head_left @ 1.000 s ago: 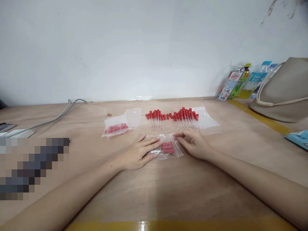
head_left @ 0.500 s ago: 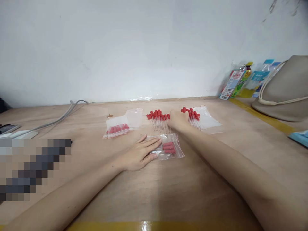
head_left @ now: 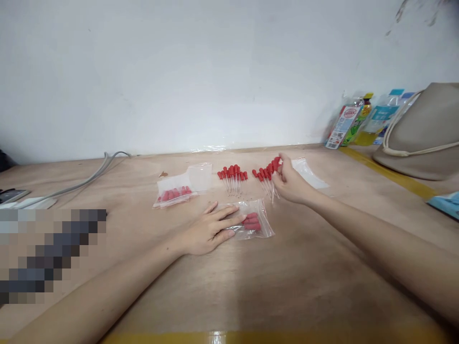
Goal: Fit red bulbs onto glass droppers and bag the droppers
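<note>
My left hand (head_left: 208, 231) lies flat with fingers spread on a clear zip bag (head_left: 266, 227) that has several red rubber bulbs in it. Farther back on the right, my right hand (head_left: 292, 181) pinches a red-bulbed glass dropper (head_left: 276, 163), its thin tip pointing down. Right beside these fingers lies a group of red-topped droppers (head_left: 263, 174), partly covered by the hand. To the left is another fanned group of droppers (head_left: 233, 177). An opened zip bag (head_left: 310, 174) lies behind my right hand.
A second zip bag with red bulbs (head_left: 175, 191) lies left of the droppers. Grey cables (head_left: 93, 177) run along the table's left side. Drink bottles and cartons (head_left: 346, 124) and a beige bag (head_left: 423, 134) stand at the back right. A blue packet (head_left: 446, 208) lies at the right edge.
My right hand has moved right, from between the two dropper groups to the right group's far side. The right group now sits farther left, off the opened bag. My left hand has barely shifted.
</note>
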Tool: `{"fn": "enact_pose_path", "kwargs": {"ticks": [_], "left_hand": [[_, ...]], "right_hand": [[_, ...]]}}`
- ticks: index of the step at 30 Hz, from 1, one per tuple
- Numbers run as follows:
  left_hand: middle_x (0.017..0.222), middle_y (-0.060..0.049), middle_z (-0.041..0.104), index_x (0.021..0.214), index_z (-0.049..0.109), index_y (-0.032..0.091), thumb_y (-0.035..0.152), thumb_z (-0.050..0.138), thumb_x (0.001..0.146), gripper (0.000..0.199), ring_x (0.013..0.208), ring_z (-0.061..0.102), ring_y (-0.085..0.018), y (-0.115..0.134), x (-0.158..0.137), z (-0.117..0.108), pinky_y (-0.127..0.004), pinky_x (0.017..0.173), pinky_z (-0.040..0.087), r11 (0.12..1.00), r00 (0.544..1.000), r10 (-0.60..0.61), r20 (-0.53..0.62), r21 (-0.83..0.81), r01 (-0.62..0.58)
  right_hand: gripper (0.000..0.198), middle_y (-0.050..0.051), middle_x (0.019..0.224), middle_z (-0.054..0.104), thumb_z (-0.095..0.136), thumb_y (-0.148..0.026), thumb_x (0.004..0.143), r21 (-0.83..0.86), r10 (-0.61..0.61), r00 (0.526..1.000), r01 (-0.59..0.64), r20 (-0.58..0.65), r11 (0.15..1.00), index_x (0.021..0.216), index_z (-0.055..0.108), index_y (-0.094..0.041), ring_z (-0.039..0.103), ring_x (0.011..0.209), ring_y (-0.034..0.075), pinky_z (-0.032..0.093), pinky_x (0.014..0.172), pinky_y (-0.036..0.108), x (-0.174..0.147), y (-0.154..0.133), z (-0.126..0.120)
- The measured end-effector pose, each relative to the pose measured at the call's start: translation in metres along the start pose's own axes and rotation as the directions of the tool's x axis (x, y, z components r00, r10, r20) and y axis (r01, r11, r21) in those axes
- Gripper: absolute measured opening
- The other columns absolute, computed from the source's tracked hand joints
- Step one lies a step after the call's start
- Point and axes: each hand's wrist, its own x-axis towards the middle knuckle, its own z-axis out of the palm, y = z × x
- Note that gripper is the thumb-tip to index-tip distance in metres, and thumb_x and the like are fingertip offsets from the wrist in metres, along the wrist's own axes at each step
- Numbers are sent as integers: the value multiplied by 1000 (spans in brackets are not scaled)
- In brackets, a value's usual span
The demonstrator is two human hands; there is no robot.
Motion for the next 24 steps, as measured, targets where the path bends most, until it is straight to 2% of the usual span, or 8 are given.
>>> {"fn": "enact_pose_path", "kwargs": {"ticks": [3, 6, 9, 13, 20, 22, 24], "left_hand": [[145, -1, 24, 137, 20, 33, 38, 24, 94, 44, 133, 22, -18, 0, 0, 1, -50, 109, 7, 1000, 1000, -13, 2, 2, 13], [145, -1, 24, 139, 17, 31, 39, 25, 94, 46, 133, 21, -18, 1, 1, 1, -49, 109, 7, 1000, 1000, -14, 6, 12, 14], [145, -1, 24, 139, 15, 29, 40, 25, 94, 48, 133, 20, -17, 0, 1, 2, -47, 110, 6, 1000, 1000, -21, 11, 17, 21], [145, -1, 24, 140, 14, 28, 42, 25, 93, 49, 133, 20, -17, 0, 0, 2, -46, 111, 5, 999, 999, -32, 25, 21, 31], [145, -1, 21, 140, 12, 28, 41, 24, 94, 49, 134, 19, -16, 0, 0, 2, -45, 111, 4, 1000, 999, -20, 29, 17, 20], [145, -1, 23, 140, 12, 28, 41, 24, 94, 50, 133, 20, -17, 0, 0, 2, -46, 111, 5, 1000, 1000, -21, 21, 9, 21], [145, -2, 24, 140, 10, 28, 41, 25, 93, 51, 133, 21, -17, 0, 0, 2, -46, 110, 6, 1000, 1000, -24, 9, -3, 24]], "right_hand": [[63, 2, 86, 52, 46, -27, 79, 332, 55, 997, -35, -50, 943, 131, 10, -24, 52, 49, 10, 46, 50, 27, -27, 14, 0], [63, 0, 86, 50, 53, -32, 75, 545, 148, 983, -65, -110, 836, 125, 15, -26, 56, 52, 10, 51, 56, 30, -42, 16, 11], [55, -4, 74, 51, 58, -38, 72, 630, 188, 977, -82, -103, 772, 114, 24, -24, 59, 58, 12, 53, 64, 33, -46, 15, 22], [46, -3, 73, 53, 56, -46, 72, 686, 174, 984, -103, -36, 721, 104, 31, -25, 62, 63, 14, 53, 69, 35, -50, 17, 27], [43, -3, 74, 53, 58, -49, 70, 683, 169, 986, -118, -8, 721, 99, 37, -25, 60, 63, 13, 52, 68, 34, -60, 16, 20], [40, -2, 77, 54, 57, -49, 71, 651, 134, 991, -98, -6, 753, 97, 40, -24, 59, 66, 13, 51, 69, 34, -58, 18, 17], [35, 0, 78, 54, 58, -46, 71, 520, 58, 998, -44, -10, 853, 95, 49, -22, 57, 68, 13, 49, 69, 33, -55, 22, 14]]}}
